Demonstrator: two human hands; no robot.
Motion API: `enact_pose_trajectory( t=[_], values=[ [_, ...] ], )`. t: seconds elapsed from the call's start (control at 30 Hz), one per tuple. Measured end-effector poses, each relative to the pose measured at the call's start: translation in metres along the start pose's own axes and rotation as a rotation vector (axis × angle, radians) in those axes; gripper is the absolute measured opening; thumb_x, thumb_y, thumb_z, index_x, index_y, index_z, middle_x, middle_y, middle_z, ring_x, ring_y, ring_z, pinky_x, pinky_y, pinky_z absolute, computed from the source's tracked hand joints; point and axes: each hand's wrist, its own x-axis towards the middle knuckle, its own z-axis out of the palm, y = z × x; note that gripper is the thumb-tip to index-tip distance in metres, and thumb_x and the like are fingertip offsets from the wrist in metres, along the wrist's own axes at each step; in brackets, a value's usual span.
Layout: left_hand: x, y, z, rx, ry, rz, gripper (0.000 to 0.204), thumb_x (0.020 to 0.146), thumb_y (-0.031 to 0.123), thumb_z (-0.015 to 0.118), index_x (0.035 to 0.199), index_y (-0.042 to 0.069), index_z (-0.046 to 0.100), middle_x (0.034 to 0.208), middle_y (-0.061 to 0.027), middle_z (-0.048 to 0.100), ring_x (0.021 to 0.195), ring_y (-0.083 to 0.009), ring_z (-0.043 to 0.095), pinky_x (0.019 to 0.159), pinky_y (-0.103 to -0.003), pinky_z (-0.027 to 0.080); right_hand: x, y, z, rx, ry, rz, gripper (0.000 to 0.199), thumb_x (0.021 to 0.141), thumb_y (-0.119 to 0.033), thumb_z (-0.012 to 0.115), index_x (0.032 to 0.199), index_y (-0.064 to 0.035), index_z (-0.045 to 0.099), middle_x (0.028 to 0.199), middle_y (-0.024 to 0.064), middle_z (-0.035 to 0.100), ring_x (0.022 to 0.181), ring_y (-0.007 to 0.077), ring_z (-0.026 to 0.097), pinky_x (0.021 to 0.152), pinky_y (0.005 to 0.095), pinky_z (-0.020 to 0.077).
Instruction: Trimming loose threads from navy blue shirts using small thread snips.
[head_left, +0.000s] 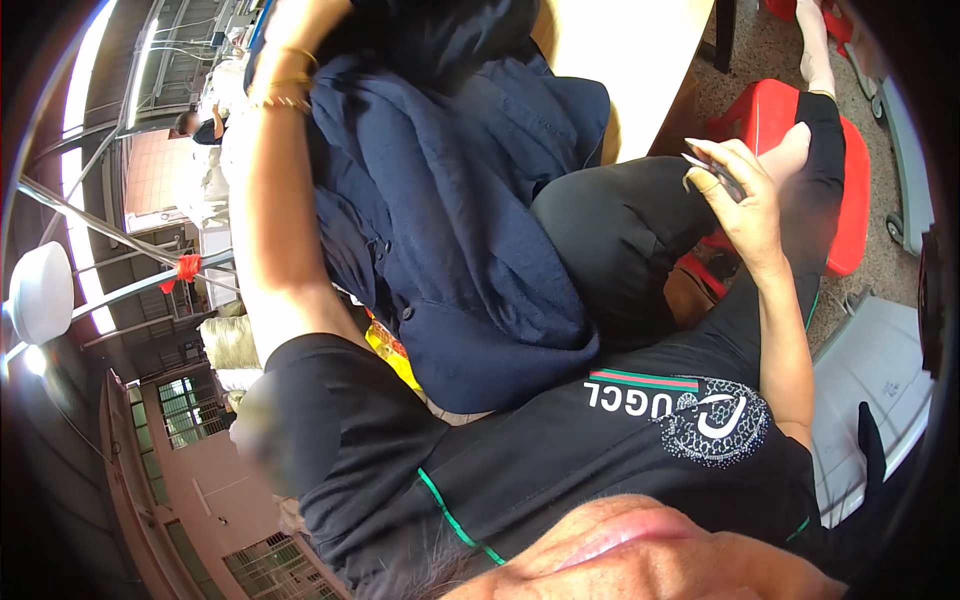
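A dark navy garment [470,230] fills the middle of the frame, hanging in heavy folds from the upper centre down to a hem edge just above the centre bottom, with a row of small buttons along its left fold. Below it, across the lower middle and lower right, stretches a black T-shirt [560,450] with green piping and a round white print. To the right of the garment, a leg in black trousers [620,230] bends at the knee in the centre right, its foot resting on a red plastic stool [765,115] in the upper right. A pale tabletop [630,60] lies at the upper centre, behind the garment.

One bare arm runs from the centre left up to the top of the frame, gold bangles [285,85] ringing its wrist; the left hand [300,20] is buried in the top of the navy garment at the upper edge, and its fingers are hidden, so I cannot tell how they lie. The right hand [750,195] is raised in the centre right, in front of the stool, fingers curled narrowly around a small dark metal tool [712,170], thumb and forefinger pinching it. A scrap of yellow packaging [392,352] peeks from under the garment's lower left edge.
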Motion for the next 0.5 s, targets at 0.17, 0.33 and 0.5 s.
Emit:
enact_pose_trajectory(
  t=[0.17,0.33,0.5],
  values=[
    [0.070,-0.070,-0.038,0.100,0.377,0.152,0.027,0.079,0.033,0.068,0.084,0.008,0.076,0.086,-0.0186,0.072,0.084,-0.0332,0.071,0.074,-0.040,0.054,-0.009,0.018,-0.018,-0.011,0.107,0.063,0.027,0.090,-0.002,0.070,0.117,0.0010,0.068,0.097,0.0052,0.063,0.092,0.0123,0.063,0.084,0.0234,0.0497],
    [0.060,0.020,-0.020,-1.162,0.344,-0.136,0.040,0.078,0.016,0.077,0.112,-0.002,0.066,0.102,-0.0126,0.069,0.082,-0.0233,0.066,0.074,-0.036,0.053,-0.017,0.026,-0.023,-0.066,0.131,0.115,0.028,0.089,-0.003,0.071,0.117,0.0005,0.068,0.098,0.0050,0.064,0.093,0.0124,0.063,0.084,0.0240,0.0492],
    [-0.028,0.119,-0.025,-0.508,0.041,0.182,0.069,0.078,0.027,0.078,0.135,-0.003,0.053,0.137,-0.0251,0.056,0.121,-0.0322,0.057,0.101,-0.036,0.045,-0.013,0.027,-0.024,-0.048,0.085,0.088,0.030,0.087,-0.005,0.072,0.116,0.0011,0.067,0.095,0.0061,0.063,0.090,0.0138,0.063,0.082,0.0242,0.0489]
  ],
)
